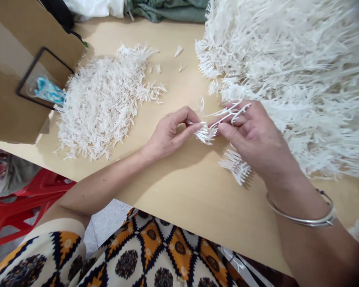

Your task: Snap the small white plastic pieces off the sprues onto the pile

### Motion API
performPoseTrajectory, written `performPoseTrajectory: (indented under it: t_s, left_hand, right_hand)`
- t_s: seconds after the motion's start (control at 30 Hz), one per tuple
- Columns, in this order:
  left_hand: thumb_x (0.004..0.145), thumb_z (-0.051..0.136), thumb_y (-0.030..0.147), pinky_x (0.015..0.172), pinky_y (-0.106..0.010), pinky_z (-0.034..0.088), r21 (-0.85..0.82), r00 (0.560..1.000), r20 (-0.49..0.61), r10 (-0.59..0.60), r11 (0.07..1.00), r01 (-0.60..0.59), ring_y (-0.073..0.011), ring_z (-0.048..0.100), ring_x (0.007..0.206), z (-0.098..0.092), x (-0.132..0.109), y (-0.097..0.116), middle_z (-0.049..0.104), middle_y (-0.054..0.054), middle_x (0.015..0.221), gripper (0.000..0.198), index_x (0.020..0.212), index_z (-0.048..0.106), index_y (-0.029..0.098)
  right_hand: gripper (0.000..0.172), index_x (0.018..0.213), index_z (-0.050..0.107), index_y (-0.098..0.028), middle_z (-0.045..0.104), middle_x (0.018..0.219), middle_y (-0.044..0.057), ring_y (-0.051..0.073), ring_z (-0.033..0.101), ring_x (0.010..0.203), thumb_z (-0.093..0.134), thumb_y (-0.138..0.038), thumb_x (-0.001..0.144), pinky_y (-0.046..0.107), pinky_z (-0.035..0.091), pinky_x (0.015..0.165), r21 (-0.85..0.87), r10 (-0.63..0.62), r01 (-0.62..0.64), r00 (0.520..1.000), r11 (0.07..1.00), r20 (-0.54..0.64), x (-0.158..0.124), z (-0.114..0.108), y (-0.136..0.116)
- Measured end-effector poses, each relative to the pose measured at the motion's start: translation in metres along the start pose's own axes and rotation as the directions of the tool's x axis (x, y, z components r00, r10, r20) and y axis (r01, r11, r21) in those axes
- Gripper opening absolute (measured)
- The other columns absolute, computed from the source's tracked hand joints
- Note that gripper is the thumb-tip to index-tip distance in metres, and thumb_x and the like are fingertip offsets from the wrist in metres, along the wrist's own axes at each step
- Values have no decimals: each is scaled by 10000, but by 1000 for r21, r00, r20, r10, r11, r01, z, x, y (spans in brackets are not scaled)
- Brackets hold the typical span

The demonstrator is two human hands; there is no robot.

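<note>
Between thumb and fingers, my left hand [170, 133] pinches a small bunch of white, comb-like plastic sprigs [205, 134]. Close beside it, my right hand [251, 137] is closed on a thin white branched plastic stem [229, 113], whose forked tips stick out past the fingers. The stem and the bunch meet or nearly meet between the two hands. Below my right hand, another white sprig cluster [236, 164] lies on the table. A loose white piece [201, 105] is just above my left fingertips.
A heap of small white pieces [104, 99] lies on the table [173, 191] at left, by a cardboard box [14, 79] with a black wire frame. A larger pile of white branched pieces [302, 87] fills the right. Cloth [167, 8] lies at the back; a red plastic stool [26, 203] stands lower left.
</note>
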State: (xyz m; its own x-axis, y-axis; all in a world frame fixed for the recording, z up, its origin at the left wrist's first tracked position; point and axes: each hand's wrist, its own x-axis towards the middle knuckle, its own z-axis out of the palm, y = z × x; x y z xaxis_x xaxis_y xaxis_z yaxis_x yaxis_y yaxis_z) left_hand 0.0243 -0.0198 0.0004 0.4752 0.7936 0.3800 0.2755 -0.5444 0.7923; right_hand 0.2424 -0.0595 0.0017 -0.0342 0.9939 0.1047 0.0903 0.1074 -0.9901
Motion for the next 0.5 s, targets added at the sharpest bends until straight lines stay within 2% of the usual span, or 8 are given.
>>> performPoseTrajectory:
  t_s: [0.13,0.17,0.23,0.27,0.33,0.43,0.5]
  left_hand:
    - [1046,628,473,766,-243,522,-108,1000,4,-5,994,6,-100,677,825,-3,1,-3,738,0,900,286,999,676,195]
    - [1042,630,482,765,-244,524,-111,1000,21,2,994,1,-103,683,825,-4,1,-4,741,-1,896,295,1000,681,195]
    - [1042,623,504,746,-249,512,-84,999,46,25,996,-21,-107,682,811,-4,1,-4,744,-2,880,315,1000,684,197]
    - [1044,615,510,747,-257,501,-46,998,48,32,999,-30,-109,676,799,-4,0,-3,743,0,867,320,996,683,200]
    - [1062,589,491,822,-297,479,91,999,40,18,996,-22,-112,664,789,-2,-1,0,744,9,859,303,990,676,209]
    - [1097,537,396,1005,-387,404,300,999,23,-39,954,30,-109,665,807,0,-2,2,751,38,875,235,1002,664,223]
    - [1111,498,416,1013,-425,396,354,997,-41,-69,932,79,-116,655,798,-4,1,-6,744,45,861,264,1005,657,234]
  right_hand:
    - [528,1260,672,-298,771,941,-3,193,729,828,902,-335,786,345,597,704,-21,115,-113,980,993,161,1,-7,-4]
    - [500,1238,697,-293,771,935,1,192,719,818,904,-359,787,337,582,683,-48,136,-129,970,991,200,0,-7,-5]
    - [325,1101,752,-272,753,870,3,176,677,748,864,-424,836,321,535,627,-138,170,-138,951,981,258,0,-7,-7]
    - [242,1012,762,-261,735,829,1,166,649,711,823,-452,878,316,507,606,-189,177,-128,947,974,269,0,-7,-8]
    - [231,888,748,-246,696,772,-4,151,601,667,739,-469,949,314,464,590,-276,153,-77,952,958,266,0,-8,-10]
    - [221,863,725,-243,649,729,-14,143,557,646,681,-421,987,313,422,591,-359,84,20,959,933,271,-1,-7,-14]
    - [198,866,712,-244,615,691,-26,127,505,592,673,-397,985,304,378,550,-376,80,36,954,926,289,-4,-4,-16]
